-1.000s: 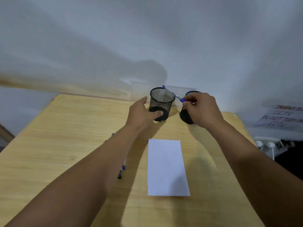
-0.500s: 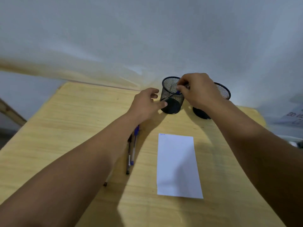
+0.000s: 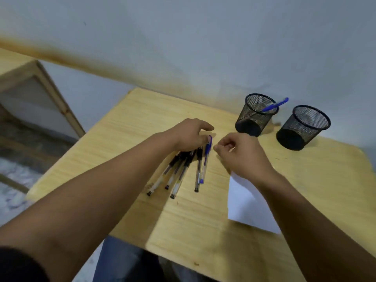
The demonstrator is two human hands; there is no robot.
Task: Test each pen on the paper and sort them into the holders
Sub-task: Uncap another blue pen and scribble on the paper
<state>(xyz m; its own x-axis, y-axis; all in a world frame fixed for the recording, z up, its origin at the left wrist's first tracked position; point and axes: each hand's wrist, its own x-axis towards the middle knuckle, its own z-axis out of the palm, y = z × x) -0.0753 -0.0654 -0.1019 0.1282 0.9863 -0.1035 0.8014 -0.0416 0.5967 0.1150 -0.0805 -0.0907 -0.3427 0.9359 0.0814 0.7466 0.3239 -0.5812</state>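
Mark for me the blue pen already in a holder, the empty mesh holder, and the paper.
blue pen in the holder (image 3: 273, 106), head view, on its blue barrel above the rim.
empty mesh holder (image 3: 299, 130), head view, on its outer mesh wall.
paper (image 3: 247, 207), head view, on its bare white middle.

pen caps: the left hand (image 3: 190, 135) covers the upper ends of the black pens (image 3: 179, 171)
paper (image 3: 247, 206): the right hand (image 3: 242, 157) and its forearm hide its far end and right side
right fingertips: curled under, whether they pinch anything cannot be told
blue pen in holder (image 3: 273, 105): lower part blurred behind mesh
wooden frame (image 3: 30, 92): cut off by left edge
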